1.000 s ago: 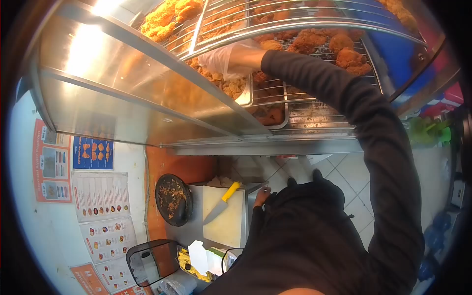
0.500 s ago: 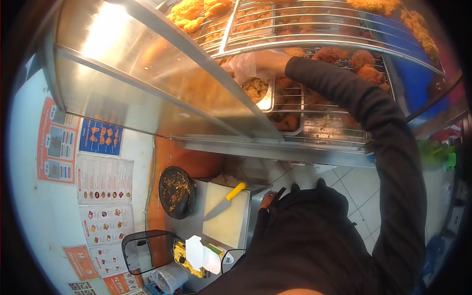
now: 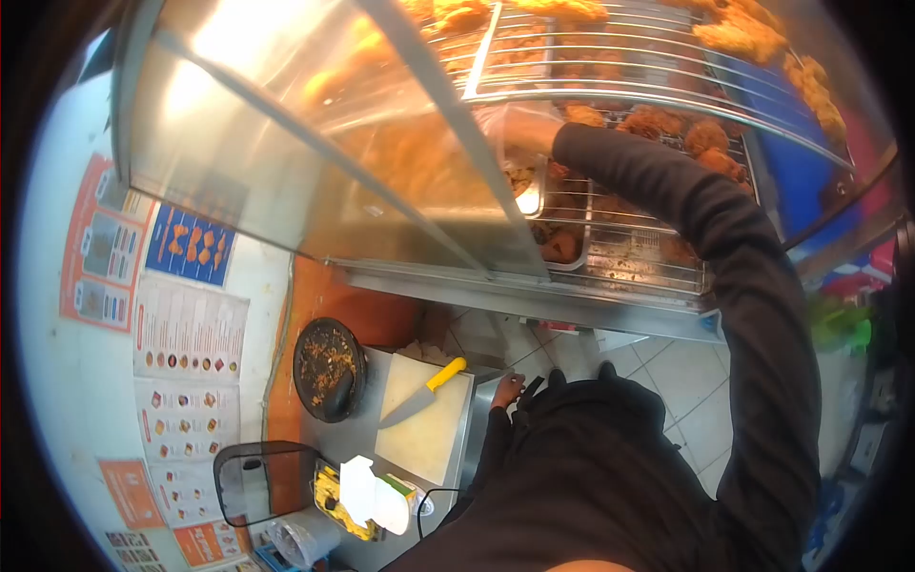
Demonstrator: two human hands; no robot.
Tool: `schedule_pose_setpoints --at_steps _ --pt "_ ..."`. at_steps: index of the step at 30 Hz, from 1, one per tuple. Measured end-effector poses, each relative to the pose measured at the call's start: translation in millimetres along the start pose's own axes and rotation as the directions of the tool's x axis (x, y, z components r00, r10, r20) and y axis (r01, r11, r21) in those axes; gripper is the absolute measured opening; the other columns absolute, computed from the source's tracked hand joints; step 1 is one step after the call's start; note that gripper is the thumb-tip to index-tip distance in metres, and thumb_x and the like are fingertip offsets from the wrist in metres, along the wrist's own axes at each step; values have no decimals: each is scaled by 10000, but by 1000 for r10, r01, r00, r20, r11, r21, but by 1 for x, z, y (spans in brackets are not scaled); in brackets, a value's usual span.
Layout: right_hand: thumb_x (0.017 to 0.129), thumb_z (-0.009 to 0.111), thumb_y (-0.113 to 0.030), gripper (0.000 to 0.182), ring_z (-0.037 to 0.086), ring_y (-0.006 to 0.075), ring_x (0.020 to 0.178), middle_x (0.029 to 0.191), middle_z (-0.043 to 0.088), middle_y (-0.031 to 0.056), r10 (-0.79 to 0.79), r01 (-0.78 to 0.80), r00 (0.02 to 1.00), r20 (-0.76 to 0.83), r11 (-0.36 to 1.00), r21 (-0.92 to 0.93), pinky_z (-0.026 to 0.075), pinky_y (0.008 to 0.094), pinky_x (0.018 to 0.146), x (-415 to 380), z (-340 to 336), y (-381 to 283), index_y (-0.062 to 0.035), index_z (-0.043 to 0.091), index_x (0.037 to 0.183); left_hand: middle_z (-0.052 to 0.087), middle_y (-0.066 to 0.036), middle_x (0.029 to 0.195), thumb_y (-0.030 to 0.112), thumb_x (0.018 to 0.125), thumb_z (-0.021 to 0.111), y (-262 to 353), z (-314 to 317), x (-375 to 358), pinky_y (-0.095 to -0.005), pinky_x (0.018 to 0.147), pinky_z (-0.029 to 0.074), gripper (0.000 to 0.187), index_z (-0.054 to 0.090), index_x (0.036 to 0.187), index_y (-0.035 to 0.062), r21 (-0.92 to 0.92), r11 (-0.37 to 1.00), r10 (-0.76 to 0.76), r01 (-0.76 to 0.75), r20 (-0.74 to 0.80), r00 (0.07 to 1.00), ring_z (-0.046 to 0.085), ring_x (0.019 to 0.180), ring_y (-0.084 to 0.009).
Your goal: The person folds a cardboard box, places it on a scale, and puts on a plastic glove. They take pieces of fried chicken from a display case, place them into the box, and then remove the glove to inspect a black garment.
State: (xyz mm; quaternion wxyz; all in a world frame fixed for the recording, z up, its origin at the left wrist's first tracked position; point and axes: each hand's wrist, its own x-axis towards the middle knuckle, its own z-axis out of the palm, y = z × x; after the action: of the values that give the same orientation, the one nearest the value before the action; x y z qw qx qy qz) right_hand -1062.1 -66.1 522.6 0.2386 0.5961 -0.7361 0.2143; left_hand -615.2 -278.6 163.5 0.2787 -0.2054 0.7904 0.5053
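My right hand (image 3: 522, 129) reaches into the glass display case, below the wire shelf. A clear plastic glove covers it. It is above a metal tray (image 3: 531, 198) of small fried chicken pieces (image 3: 519, 179). The case frame and blurred glass hide its fingertips, so its grip does not show. Low beside my body is my left hand (image 3: 508, 389), its fingers curled in next to a dark strip (image 3: 531, 393). What it holds, if anything, is too small to make out. Larger fried chicken pieces (image 3: 707, 138) lie on the lower rack right of my right hand.
A wire shelf (image 3: 610, 81) with fried chicken crosses above my right arm. On the side counter lie a yellow-handled knife (image 3: 419, 396) on a cutting board (image 3: 412, 446), a black pan (image 3: 329, 367) with crumbs, and an open white box (image 3: 374, 496). The case's metal edge (image 3: 457, 291) runs below my arm.
The view has shifted, and the glass panel's frame now covers more of the tray and my right hand. My right hand stays in the case over the tray. My left hand remains low beside my body.
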Motion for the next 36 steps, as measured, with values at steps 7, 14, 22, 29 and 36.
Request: schedule_pose_setpoints --at_steps 7,14,22,29,36 --pt "713 613 -125 151 592 295 820 845 605 148 395 -352 854 339 918 -184 485 380 713 37 -90 -73 -64 595 850 655 -120 794 383 846 560 -13 1 -13 -266 450 442 401 586 1027 26 -137 987 -91 82 -63 994 616 576 -163" --pt "858 538 -146 134 511 121 710 719 499 82 322 -363 932 168 834 416 421 286 640 26 -61 -44 -15 560 844 656 -123 819 347 863 561 -18 0 -30 -272 505 460 376 581 1045 18 -163 976 -159 145 -77 984 598 628 -160" --pt "856 549 -195 167 511 110 733 765 513 56 397 -436 898 190 862 260 422 273 656 9 -89 -54 -30 569 868 645 -122 774 373 854 564 -35 4 -33 -263 436 429 401 581 1028 12 -151 986 -89 71 -115 989 599 563 -157" --pt "855 560 -238 200 510 100 753 805 526 33 550 -576 817 172 769 276 423 261 669 -6 -115 -52 -42 576 890 642 -130 820 364 852 566 -35 -1 -28 -263 444 429 396 568 1052 22 -155 981 -126 114 -68 990 596 562 -158" --pt "853 570 -281 234 510 90 774 845 538 11 643 -666 739 201 649 368 424 250 683 -4 -114 -60 -55 583 912 643 -120 846 369 852 570 -20 -7 -27 -274 478 428 392 570 1061 38 -183 976 -130 121 -38 991 564 577 -145"
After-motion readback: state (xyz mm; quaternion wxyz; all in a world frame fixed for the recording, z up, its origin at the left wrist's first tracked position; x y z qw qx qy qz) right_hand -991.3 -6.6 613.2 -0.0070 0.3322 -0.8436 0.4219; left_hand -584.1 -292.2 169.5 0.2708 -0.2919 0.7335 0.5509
